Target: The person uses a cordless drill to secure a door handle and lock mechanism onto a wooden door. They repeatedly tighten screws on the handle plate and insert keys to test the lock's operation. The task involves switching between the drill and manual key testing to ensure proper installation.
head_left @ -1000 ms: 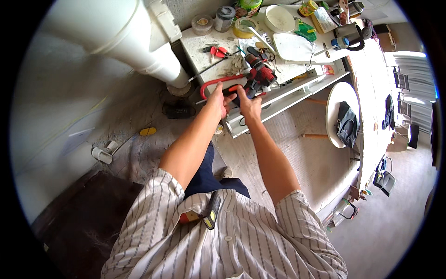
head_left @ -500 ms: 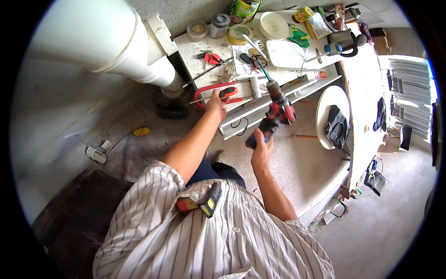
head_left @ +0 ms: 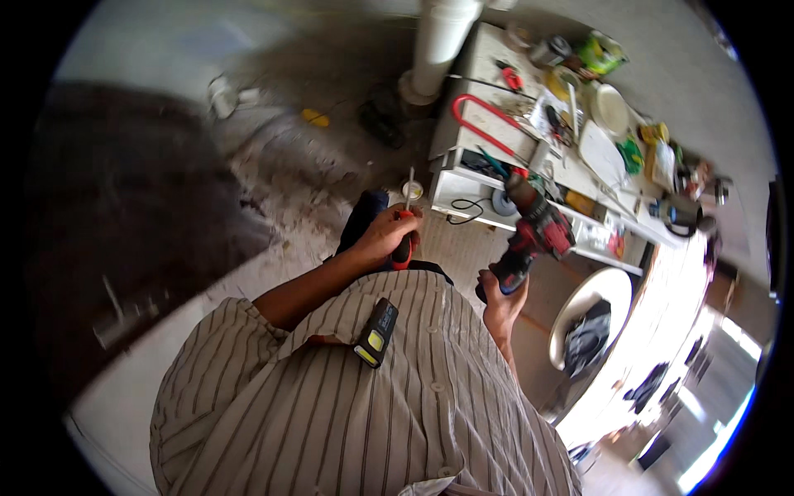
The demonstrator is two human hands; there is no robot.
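Observation:
My left hand is closed round the red and black handle of a screwdriver, held upright in front of my body with its metal shaft pointing away. In my right hand is a red and black cordless drill, gripped low on its handle. Its chuck points toward the cluttered white desk. A teal rod shows just past the chuck; whether it is fixed in the drill I cannot tell. On the desk beyond lies a red hacksaw.
Below the desktop, an open shelf holds a cable and small items. A round white stool with a dark bag stands at the right. A white pipe rises by the desk. A dark brown surface lies left. A flashlight hangs on my shirt.
My view has swung left. My left hand has drawn the screwdriver from the desk's edge back toward my body and turned it upright. The drill stays in my right hand.

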